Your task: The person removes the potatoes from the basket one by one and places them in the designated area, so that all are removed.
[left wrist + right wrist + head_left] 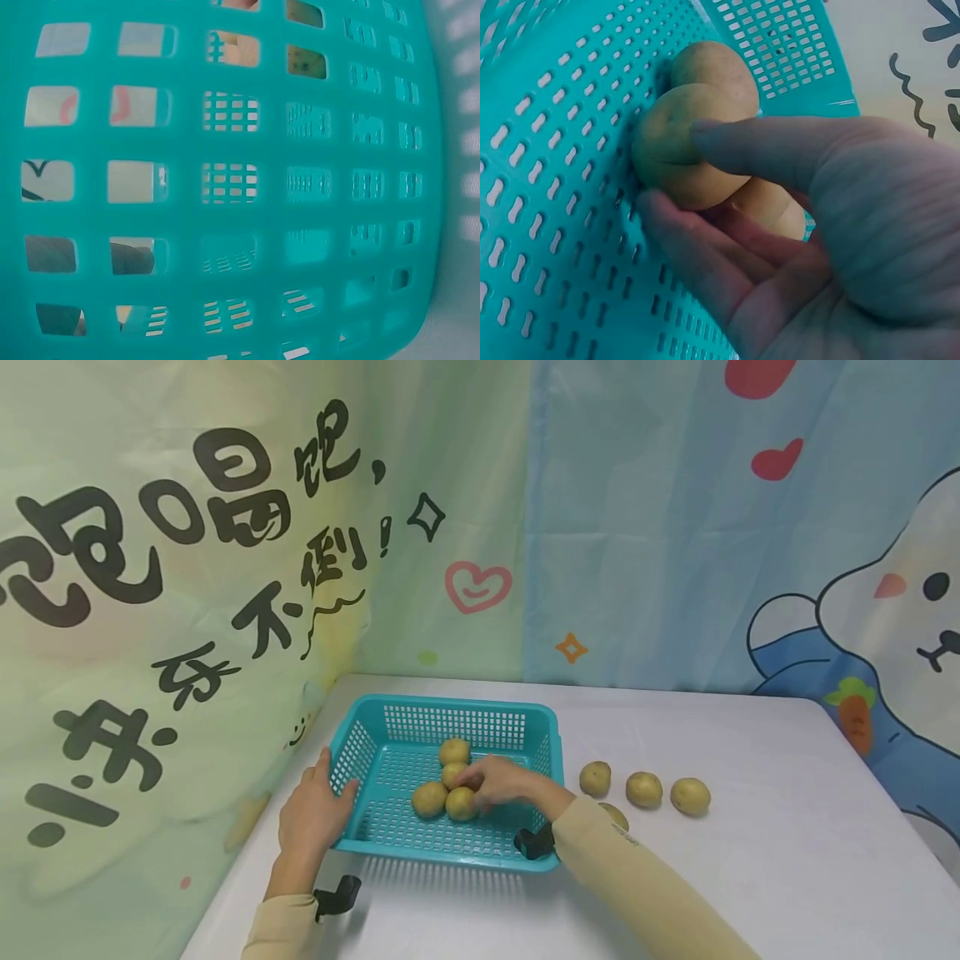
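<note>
A turquoise plastic basket (450, 855) with perforated walls stands on the table, several potatoes inside. At its left side, my left hand (315, 810) grips the rim, the thumb reaching over to the inside; the basket's mesh fills the left wrist view. My right hand (497, 781) reaches in over the right side and holds a potato (671, 142) between thumb and fingers, low over the basket floor. Touching or close around that one are another potato (429, 799) to the left and two more, the farthest potato (454, 752) lying toward the back wall.
To the right of the basket, several potatoes lie on the white table (787, 860), among them one potato (690, 797) farthest right and one potato (615, 816) partly hidden by the right sleeve (637, 868). Printed curtains (637, 527) hang behind and to the left.
</note>
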The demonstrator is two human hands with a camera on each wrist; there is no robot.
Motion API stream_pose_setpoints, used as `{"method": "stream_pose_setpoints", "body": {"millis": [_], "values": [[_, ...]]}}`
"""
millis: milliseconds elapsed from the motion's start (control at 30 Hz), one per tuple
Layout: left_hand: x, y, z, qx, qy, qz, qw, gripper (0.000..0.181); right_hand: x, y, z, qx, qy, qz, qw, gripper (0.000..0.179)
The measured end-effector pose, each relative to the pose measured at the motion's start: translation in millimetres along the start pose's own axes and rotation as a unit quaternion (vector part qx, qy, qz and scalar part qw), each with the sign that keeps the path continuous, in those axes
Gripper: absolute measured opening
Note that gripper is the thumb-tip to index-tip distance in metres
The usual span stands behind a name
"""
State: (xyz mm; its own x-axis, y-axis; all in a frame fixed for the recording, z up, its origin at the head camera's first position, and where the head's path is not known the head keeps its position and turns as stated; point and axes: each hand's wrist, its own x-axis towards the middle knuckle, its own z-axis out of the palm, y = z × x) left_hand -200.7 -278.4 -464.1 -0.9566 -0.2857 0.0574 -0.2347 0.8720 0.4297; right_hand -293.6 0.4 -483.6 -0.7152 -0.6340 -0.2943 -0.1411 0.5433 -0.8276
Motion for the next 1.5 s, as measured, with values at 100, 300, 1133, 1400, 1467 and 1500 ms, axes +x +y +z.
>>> {"method": "stream_pose_setpoints", "body": {"millis": [100,300,1133,1400,1467,1500], "values": [[0.3,0.4,0.1,0.001,0.0,-0.001,1.0,0.075,-0.8,-2,1,-0.004,-0.009,-0.002,0.9999,0.047],[1.6,0.3,2.2,0.001,0.001,-0.002,1.0,0.075,-0.9,-2,2,-0.029,-0.026,-0.013,0.9991,0.043],[2.0,-0.5,4.8,0.002,-0.003,-0.001,1.0,0.075,-17.2,-13,-12,0.123,0.042,-0.036,0.9909,0.047],[2.7,-3.1,4.8,0.007,-0.006,-0.003,1.0,0.075,-36.9,-15,-18,0.112,0.058,-0.063,0.99,0.046],[3.1,-3.9,5.1,0.008,-0.006,-0.003,0.9999,0.075,-42.4,-14,-20,0.112,0.057,-0.076,0.9892,0.044],[3.3,-4.2,5.1,0.008,-0.005,-0.004,0.9999,0.075,-45.3,-14,-20,0.112,0.056,-0.081,0.9888,0.043]]}}
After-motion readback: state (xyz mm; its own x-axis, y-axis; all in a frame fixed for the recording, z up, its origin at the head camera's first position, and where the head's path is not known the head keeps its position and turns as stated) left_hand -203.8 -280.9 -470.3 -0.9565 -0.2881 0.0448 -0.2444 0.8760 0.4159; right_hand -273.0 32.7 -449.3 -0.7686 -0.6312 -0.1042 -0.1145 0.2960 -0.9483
